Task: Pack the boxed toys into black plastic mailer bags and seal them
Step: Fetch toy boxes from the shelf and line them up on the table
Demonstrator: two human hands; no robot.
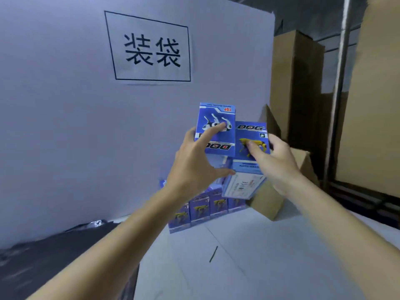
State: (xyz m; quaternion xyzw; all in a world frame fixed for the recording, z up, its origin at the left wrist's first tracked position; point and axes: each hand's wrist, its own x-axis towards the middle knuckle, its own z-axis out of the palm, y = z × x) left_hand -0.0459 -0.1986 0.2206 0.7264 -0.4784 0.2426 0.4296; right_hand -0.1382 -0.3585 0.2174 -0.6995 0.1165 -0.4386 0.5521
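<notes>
Boxed toys come first: two blue cardboard cartons printed with robot dogs are held up in the air, over the far stock on the table. The left hand (pixel 194 163) pinches the blue box with the white dog picture (pixel 216 131), thumb across its front face and fingers curled under its lower edge; the print on it reads upside down. The right hand (pixel 279 161) grips the blue box with the yellow dog picture (pixel 252 148), thumb on the front and fingers wrapped behind. The two boxes touch edge to edge, the left one slightly overlapping.

Below them a row of matching blue boxes (pixel 201 211) stands upright on the white table (pixel 259 256), with an open brown cardboard carton (pixel 270 202) just to the right. A black plastic mailer bag (pixel 54 256) lies flat at the near left, well apart from the hands.

The risks, as I judge them: each grip is shallow, so a box could slip and topple the standing row; both hands are full, leaving none free to open the bag.
</notes>
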